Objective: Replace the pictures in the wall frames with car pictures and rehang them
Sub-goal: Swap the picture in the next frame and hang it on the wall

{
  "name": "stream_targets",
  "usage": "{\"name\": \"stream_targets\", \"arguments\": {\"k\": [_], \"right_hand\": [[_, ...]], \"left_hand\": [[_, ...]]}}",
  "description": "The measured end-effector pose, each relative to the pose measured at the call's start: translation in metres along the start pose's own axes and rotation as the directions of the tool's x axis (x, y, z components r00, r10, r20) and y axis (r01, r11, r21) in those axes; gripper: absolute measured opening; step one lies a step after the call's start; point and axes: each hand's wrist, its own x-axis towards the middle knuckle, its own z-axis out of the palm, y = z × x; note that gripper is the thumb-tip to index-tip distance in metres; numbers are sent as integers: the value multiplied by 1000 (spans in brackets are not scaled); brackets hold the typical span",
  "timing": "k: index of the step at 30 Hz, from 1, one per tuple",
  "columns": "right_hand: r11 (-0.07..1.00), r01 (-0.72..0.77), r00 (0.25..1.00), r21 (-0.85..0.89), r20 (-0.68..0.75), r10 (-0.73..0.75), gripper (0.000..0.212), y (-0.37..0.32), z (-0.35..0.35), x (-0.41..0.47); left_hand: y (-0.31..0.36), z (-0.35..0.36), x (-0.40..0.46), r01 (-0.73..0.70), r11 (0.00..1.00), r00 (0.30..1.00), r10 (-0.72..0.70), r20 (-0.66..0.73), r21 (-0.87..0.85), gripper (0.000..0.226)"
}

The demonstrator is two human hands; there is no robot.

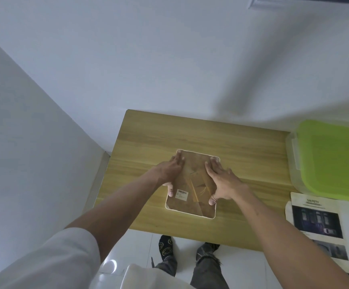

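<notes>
A picture frame lies face down on the wooden table, showing its brown backing board, a thin white rim and a small barcode sticker. My left hand rests flat on the backing's left side, fingers toward the far corner, thumb by the sticker. My right hand presses flat on the right side, thumb near the right rim. Both hands have spread fingers and grip nothing. A printed sheet with car pictures, headed "SAFETY", lies at the table's right.
A clear plastic storage box with a green lid stands at the right of the table. White walls meet in a corner at the left and behind the table. My feet and a white glossy floor show below the table's near edge.
</notes>
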Motion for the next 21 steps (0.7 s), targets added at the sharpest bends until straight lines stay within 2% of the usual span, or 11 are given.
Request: {"name": "stream_targets", "arguments": {"k": [5,10,12,14,16,18,21], "right_hand": [[998,-61,997,-14,52,62,148,-10,-3,1],[996,-84,996,-11,-41,84,148,-5,0,-4],[992,-118,985,43,-117,123,149,-3,6,-12],[959,-181,954,219,-198,225,144,0,19,-25],[855,-220,921,469,-190,341,128,2,36,-40],[722,-203,888,661,-186,420,101,0,51,-49],[423,-176,834,889,-94,544,57,-17,58,-52]], "left_hand": [[15,2,7,77,997,997,-77,0,32,147],[16,4,-2,103,993,994,-105,-33,-58,149],[14,6,-9,95,990,993,-101,-57,-106,148],[14,11,-15,121,976,986,-139,-89,-180,143],[17,22,-21,170,937,972,-211,-105,-306,129],[20,33,-25,139,886,955,-238,-177,-442,97],[28,40,-33,58,771,898,-318,-304,-634,51]]}}
